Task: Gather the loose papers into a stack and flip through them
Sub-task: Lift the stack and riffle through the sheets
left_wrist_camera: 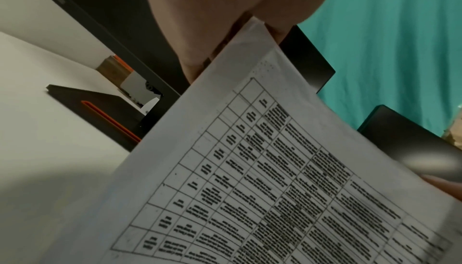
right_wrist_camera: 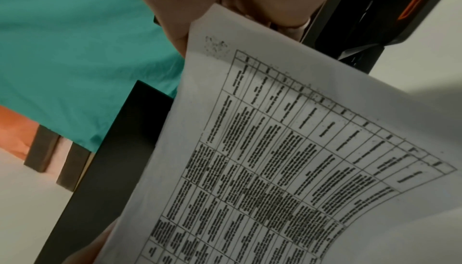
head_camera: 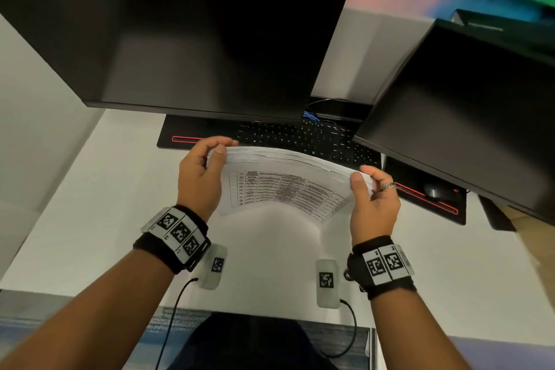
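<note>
A stack of white papers with a printed table on the near sheet is held upright and bowed above the desk, its top edges fanned. My left hand grips the stack's left end, thumb on the near face and fingers behind. My right hand, a ring on one finger, grips the right end the same way. The left wrist view shows the table sheet running up to my palm. In the right wrist view the same sheet curves away under my thumb.
A black keyboard on a black desk mat with red trim lies just behind the papers. Two dark monitors hang over it. A mouse sits at the right. White desk spreads around.
</note>
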The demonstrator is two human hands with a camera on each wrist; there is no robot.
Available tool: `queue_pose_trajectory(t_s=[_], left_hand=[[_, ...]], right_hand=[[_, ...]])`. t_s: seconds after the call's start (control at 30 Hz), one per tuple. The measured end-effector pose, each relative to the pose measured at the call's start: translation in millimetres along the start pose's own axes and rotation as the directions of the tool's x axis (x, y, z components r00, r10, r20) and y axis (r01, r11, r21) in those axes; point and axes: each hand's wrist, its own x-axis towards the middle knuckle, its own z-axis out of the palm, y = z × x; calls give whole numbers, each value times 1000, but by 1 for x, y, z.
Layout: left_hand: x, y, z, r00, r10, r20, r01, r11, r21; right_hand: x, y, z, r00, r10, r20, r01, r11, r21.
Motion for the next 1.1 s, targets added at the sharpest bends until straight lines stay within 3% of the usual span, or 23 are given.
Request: queue_pose_trajectory(t_s=[0.3, 0.43, 0.57, 0.67, 0.77, 0.83, 1.1], left_hand=[[0, 5, -5, 998, 22, 64, -24, 1000, 20], [-1, 0, -11, 982, 146, 120, -163, 976, 145], [2, 5, -9, 991, 83, 100, -95, 988, 123], [3, 6, -6, 998, 39, 57, -45, 993, 107], [5, 5, -2, 997, -80, -18, 77, 990, -119], [6, 8, 0, 993, -119, -17, 114, 977, -180], [3, 4, -1, 994, -99, 45, 106, 973, -207]], right_hand=[[3, -4, 5, 999, -18, -51, 19, 1000, 20], [2, -5, 7, 1000, 3, -8, -2, 999, 48], [-2, -1, 5, 996, 52, 66, -55, 997, 52], [-4, 0, 9, 998, 52, 25, -53, 997, 63], [-1, -1, 10, 999, 51, -19, -50, 996, 77], [-1, -1, 10, 998, 52, -32, -49, 996, 69], [-1, 6, 10, 998, 63, 19, -64, 994, 83]])
